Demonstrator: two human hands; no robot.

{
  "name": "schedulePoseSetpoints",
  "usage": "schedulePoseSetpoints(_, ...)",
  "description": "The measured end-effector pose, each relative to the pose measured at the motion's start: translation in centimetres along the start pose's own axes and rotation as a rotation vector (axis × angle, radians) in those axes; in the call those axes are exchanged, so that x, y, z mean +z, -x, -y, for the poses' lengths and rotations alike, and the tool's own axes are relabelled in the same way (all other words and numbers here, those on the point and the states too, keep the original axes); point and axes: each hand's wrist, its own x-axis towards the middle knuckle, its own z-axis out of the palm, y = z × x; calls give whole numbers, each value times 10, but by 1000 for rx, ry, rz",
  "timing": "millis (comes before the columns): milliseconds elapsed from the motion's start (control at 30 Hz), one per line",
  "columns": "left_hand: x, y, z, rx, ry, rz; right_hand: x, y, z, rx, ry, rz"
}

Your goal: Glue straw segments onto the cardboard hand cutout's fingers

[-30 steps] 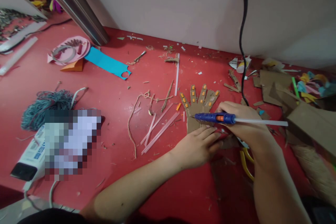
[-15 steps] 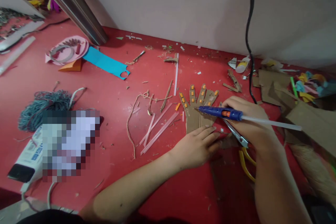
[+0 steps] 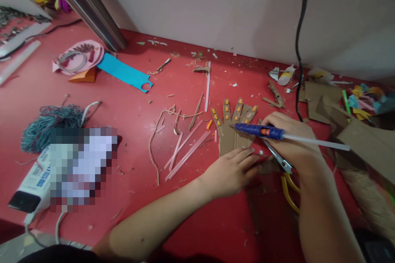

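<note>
A hand-shaped cardboard cutout (image 3: 226, 141) lies on the red table, with short orange straw pieces (image 3: 226, 109) along its fingers. Across its lower part rests my left hand (image 3: 231, 170), fingers stretched out flat and touching the cardboard. My right hand (image 3: 288, 141) is wrapped round a blue glue gun (image 3: 247, 129). The gun's nozzle points left, over the palm of the cutout; whether it touches cannot be told. From the gun's back sticks a whitish glue stick (image 3: 321, 143). Yellow-handled scissors (image 3: 290, 197) lie partly under my right hand.
Left of the cutout are clear pink straws (image 3: 188, 155), a loose orange piece (image 3: 209, 124) and brown twine (image 3: 151, 148). Farther left sit blue-grey yarn (image 3: 49, 127) and a white box (image 3: 40, 172). Cardboard scraps (image 3: 367, 144) lie right; a black cord (image 3: 300, 28) hangs behind.
The glue gun's rear end and the glue stick have shifted very slightly left. Both hands and the cutout stay almost in place; the view itself moved a little.
</note>
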Motion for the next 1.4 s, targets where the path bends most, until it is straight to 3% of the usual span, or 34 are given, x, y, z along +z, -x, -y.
schedulePoseSetpoints(900,0,0,0,1,27,11,-1,-2,3,20,33,54)
schedulePoseSetpoints(1100,-1,0,0,-7,26,35,2,-1,4,20,41,-3)
schedulePoseSetpoints(1400,0,0,0,-8,5,-29,0,-3,6,65,63,50)
